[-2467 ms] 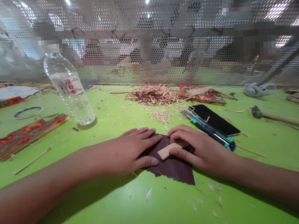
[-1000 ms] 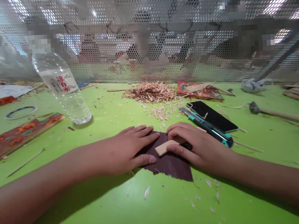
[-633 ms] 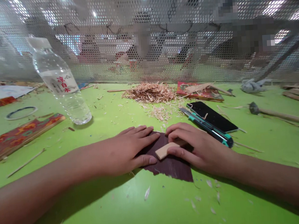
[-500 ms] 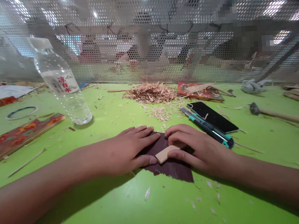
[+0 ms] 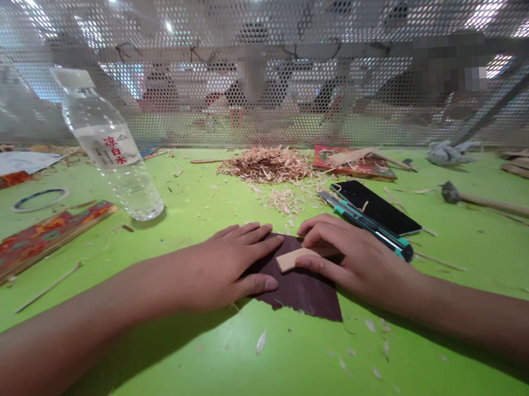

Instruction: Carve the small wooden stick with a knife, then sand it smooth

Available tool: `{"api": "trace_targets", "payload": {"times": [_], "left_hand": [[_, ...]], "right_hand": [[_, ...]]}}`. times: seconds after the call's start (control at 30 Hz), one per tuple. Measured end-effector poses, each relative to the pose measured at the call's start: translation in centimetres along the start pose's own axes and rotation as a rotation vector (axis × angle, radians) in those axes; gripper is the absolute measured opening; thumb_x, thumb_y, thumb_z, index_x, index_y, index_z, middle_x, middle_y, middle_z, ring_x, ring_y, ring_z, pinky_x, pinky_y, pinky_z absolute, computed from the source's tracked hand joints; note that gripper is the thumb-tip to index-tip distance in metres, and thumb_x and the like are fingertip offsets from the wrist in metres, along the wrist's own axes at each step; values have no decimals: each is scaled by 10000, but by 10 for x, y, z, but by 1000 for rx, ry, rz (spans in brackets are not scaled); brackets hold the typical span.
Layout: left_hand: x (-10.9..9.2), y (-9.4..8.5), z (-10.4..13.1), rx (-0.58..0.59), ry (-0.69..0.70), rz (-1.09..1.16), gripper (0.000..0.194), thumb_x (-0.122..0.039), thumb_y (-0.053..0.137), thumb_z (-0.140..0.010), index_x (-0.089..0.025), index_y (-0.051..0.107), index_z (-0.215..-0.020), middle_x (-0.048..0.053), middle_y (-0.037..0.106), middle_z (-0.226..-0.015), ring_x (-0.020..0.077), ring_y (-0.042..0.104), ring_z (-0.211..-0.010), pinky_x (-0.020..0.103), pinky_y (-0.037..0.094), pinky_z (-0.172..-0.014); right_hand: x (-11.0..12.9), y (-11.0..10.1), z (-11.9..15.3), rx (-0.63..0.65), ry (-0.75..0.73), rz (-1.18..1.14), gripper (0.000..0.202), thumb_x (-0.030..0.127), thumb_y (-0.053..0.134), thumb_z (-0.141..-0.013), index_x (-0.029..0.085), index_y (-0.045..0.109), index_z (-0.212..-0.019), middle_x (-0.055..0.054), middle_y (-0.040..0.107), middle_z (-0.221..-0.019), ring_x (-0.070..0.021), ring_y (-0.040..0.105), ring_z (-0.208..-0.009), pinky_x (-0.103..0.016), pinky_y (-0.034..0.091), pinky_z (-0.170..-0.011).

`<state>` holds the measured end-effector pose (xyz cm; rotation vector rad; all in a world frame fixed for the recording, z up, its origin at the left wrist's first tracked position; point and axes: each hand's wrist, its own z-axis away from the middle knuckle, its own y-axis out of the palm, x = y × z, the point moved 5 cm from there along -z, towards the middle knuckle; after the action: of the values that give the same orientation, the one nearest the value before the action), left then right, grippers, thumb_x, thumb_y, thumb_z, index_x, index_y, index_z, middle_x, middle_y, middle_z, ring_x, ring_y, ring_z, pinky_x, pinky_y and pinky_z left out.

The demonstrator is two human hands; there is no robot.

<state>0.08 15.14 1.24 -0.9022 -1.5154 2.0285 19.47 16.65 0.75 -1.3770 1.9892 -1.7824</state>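
A dark brown sheet of sandpaper [image 5: 313,293] with a ragged near edge lies on the green table. My left hand [image 5: 233,265] rests flat on its left part, fingers stretched out and thumb apart. In my right hand [image 5: 344,253] a small pale piece of wood [image 5: 293,259] is gripped between thumb and fingers, lying against the sandpaper. The far end of the wood is hidden by my fingers. Just beyond the right hand lie a teal and black utility knife [image 5: 369,224] and a black phone [image 5: 377,206].
A water bottle [image 5: 111,150] stands at the left, near a patterned board [image 5: 43,241] and a ring [image 5: 40,200]. Wood shavings [image 5: 269,165] are heaped at the back before a perforated metal screen [image 5: 188,122]. A long-handled tool [image 5: 498,201] lies at the right.
My right hand has moved slightly away from me with the piece of wood, which has turned a little flatter across the sandpaper. My left hand has stayed put.
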Motion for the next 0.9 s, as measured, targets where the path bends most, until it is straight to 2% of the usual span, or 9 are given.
{"api": "trace_targets", "payload": {"times": [0.37, 0.63, 0.9], "left_hand": [[-1, -1, 0, 6, -2, 18, 701, -568, 416, -1086, -182, 249, -1647, 122, 207, -1694, 313, 186, -1565, 453, 180, -1252], [1, 1, 1, 23, -12, 1, 703, -564, 424, -1085, -165, 263, -1641, 125, 185, -1702, 303, 165, -1571, 437, 152, -1257], [-3, -1, -1, 5, -10, 7, 695, -545, 429, -1088, -156, 261, -1639, 140, 217, -1693, 316, 200, -1561, 474, 189, -1252]], "right_hand": [[4, 0, 1, 33, -72, -113, 330, 476, 624, -998, 224, 497, -828, -75, 659, -1066, -171, 609, -784, -309, 463, -681], [-2, 3, 0, 83, 36, -81, 294, 491, 607, -995, 225, 527, -896, -80, 650, -1054, -228, 614, -901, -354, 466, -748], [-5, -1, -1, 14, 59, -14, 285, 466, 597, -997, 228, 523, -858, -63, 655, -987, -220, 596, -854, -346, 453, -722]]}}
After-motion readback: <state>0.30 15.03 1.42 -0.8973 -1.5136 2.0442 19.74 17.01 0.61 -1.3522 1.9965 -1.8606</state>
